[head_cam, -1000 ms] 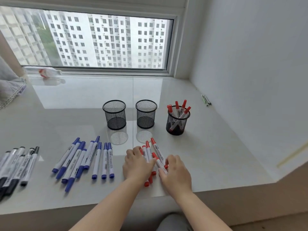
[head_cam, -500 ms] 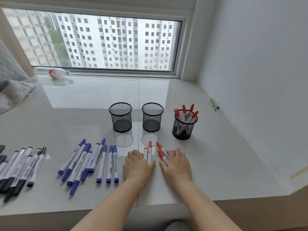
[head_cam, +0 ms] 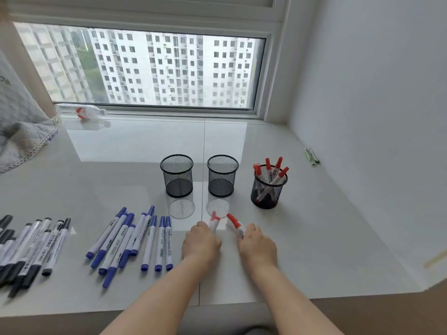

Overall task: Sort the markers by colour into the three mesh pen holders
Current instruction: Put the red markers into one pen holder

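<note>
Notably, in the head view both hands are curled over red markers, so most of each barrel is hidden. The left hand [head_cam: 201, 243] grips a blurred red-capped marker [head_cam: 213, 222]; whether it holds more than one cannot be told. The right hand [head_cam: 257, 245] grips another red marker [head_cam: 236, 225], cap pointing away from the person. Five red markers [head_cam: 269, 175] stand in the right mesh holder [head_cam: 268, 192]. The middle holder [head_cam: 222, 176] and left holder [head_cam: 177, 176] hold nothing visible. Blue markers [head_cam: 135, 240] lie in a loose row left of the hands on the white sill [head_cam: 314, 226]. Black markers [head_cam: 31, 247] lie further left, partly cut off by the frame edge. A small green object [head_cam: 312, 156] by the wall is too small to identify.
</note>
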`<action>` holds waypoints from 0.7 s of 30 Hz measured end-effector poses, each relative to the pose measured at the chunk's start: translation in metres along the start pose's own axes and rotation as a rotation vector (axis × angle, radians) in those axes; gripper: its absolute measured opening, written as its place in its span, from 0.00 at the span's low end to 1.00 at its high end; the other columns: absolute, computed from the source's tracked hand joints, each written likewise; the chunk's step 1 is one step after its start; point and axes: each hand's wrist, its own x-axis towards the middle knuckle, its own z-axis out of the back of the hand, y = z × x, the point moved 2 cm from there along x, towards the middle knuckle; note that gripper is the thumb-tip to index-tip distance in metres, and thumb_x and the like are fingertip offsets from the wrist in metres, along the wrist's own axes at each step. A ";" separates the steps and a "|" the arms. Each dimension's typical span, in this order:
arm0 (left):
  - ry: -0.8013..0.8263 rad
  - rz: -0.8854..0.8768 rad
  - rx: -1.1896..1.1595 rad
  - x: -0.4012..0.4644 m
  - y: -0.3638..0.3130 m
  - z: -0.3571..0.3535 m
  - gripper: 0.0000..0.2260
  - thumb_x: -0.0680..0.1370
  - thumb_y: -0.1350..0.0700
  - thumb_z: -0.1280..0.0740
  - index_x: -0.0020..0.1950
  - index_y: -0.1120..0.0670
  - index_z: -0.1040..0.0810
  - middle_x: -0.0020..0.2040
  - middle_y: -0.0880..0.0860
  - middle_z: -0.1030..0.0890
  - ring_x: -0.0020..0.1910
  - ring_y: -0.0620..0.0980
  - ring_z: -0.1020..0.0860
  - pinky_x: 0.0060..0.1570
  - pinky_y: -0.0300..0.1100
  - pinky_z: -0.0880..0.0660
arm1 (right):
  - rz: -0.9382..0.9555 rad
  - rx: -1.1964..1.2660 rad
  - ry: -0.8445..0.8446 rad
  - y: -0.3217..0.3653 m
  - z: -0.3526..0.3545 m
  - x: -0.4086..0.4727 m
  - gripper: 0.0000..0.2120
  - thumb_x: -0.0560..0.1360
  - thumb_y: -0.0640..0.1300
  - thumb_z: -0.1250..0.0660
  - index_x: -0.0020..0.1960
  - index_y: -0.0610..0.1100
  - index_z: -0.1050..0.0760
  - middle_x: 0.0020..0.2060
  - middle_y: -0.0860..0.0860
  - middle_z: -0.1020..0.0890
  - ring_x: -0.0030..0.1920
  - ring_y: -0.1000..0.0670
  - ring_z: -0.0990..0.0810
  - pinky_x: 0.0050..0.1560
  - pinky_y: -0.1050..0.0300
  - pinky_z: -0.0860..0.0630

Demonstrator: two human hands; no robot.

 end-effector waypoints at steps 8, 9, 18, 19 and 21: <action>-0.034 -0.055 0.105 0.001 -0.004 0.002 0.15 0.79 0.59 0.44 0.64 0.62 0.39 0.62 0.59 0.31 0.58 0.58 0.24 0.51 0.45 0.27 | 0.021 0.064 -0.031 -0.009 0.003 -0.010 0.19 0.79 0.56 0.51 0.55 0.42 0.34 0.54 0.45 0.21 0.52 0.42 0.22 0.44 0.52 0.30; -0.020 -0.055 0.103 0.002 -0.005 0.001 0.16 0.79 0.59 0.43 0.64 0.62 0.39 0.63 0.59 0.31 0.59 0.57 0.24 0.52 0.45 0.27 | 0.023 0.080 -0.032 -0.010 0.003 -0.011 0.18 0.79 0.56 0.51 0.55 0.42 0.34 0.54 0.45 0.21 0.52 0.42 0.22 0.44 0.52 0.31; 0.021 -0.059 0.042 0.021 0.002 0.006 0.18 0.79 0.49 0.45 0.67 0.53 0.31 0.55 0.56 0.24 0.53 0.56 0.24 0.44 0.43 0.30 | -0.137 0.749 -0.327 -0.035 0.007 -0.031 0.10 0.79 0.50 0.44 0.42 0.47 0.39 0.27 0.53 0.29 0.34 0.42 0.26 0.35 0.49 0.31; 0.020 -0.077 0.034 0.021 -0.002 0.008 0.17 0.79 0.49 0.45 0.65 0.54 0.29 0.52 0.56 0.23 0.50 0.56 0.24 0.42 0.42 0.31 | -0.118 0.745 -0.289 -0.035 0.007 -0.031 0.10 0.78 0.51 0.44 0.42 0.48 0.39 0.27 0.54 0.29 0.34 0.43 0.26 0.34 0.51 0.32; 0.007 -0.110 -0.023 0.022 -0.013 0.015 0.13 0.77 0.51 0.43 0.56 0.55 0.26 0.43 0.54 0.23 0.41 0.55 0.24 0.35 0.41 0.31 | -0.060 0.680 -0.173 -0.037 0.009 -0.025 0.10 0.77 0.52 0.41 0.42 0.48 0.35 0.29 0.53 0.27 0.36 0.44 0.25 0.33 0.54 0.36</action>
